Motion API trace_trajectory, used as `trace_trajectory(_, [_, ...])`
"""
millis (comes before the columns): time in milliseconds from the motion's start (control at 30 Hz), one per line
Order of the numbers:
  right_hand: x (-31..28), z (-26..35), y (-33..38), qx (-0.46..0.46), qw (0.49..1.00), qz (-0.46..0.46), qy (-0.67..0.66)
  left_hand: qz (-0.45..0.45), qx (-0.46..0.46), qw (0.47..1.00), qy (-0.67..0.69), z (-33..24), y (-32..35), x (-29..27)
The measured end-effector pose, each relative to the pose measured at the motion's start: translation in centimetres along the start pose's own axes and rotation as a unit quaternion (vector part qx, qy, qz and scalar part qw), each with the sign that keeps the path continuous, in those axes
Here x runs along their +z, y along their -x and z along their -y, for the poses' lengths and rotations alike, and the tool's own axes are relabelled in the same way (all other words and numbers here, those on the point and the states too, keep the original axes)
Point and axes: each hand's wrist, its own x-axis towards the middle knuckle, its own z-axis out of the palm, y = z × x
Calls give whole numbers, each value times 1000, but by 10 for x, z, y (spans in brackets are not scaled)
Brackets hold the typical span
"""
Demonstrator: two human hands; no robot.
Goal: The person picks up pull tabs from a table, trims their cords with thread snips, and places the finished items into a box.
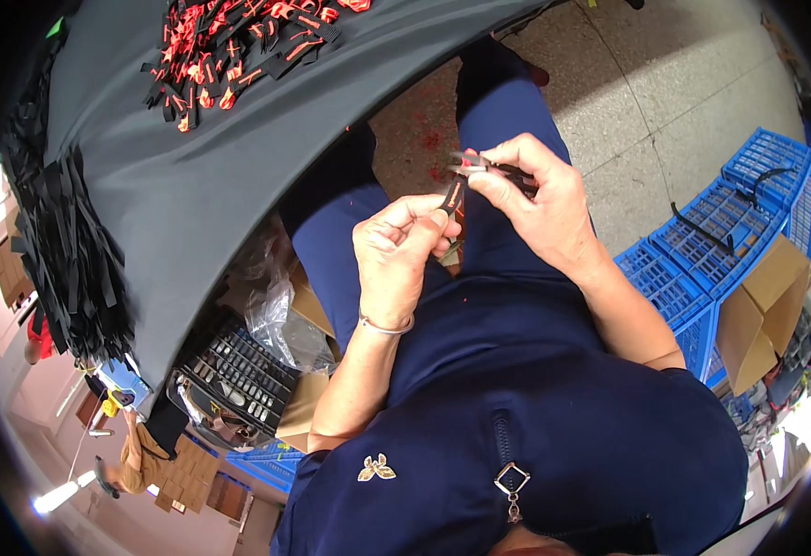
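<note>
Pinched in my left hand (396, 250) is a short black webbing strap (453, 198) with orange marks, held upright above my lap. My right hand (546, 208) is closed round a small pair of snips (472, 167) with pale metal jaws and dark handles. Those jaws meet the strap's upper end, where a bit of red shows; motion blurs them, so whether they are parted is unclear. On the dark cloth-covered table (174, 176) at the far left lies a pile of similar black straps (229, 56) with bright orange-red ends.
A thick bundle of long black straps (72, 259) hangs over the table's left side. Blue plastic crates (702, 241) and an open cardboard box (765, 315) stand at right. Left of my legs are a dark crate (238, 375) and clear plastic (289, 329). Another person (134, 454) is far left.
</note>
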Motion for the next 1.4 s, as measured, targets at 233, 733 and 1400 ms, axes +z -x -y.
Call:
trace_trajectory(233, [-1, 9, -17, 237, 940, 136, -205, -40, 348, 821, -450, 3, -3, 4])
trace_trajectory(733, [7, 4, -11, 101, 954, 74, -271, 17, -19, 994, 111, 6, -7, -2])
trace_trajectory(1400, [15, 1, -2, -20, 988, 52, -143, 41, -68, 975, 207, 11, -6, -4])
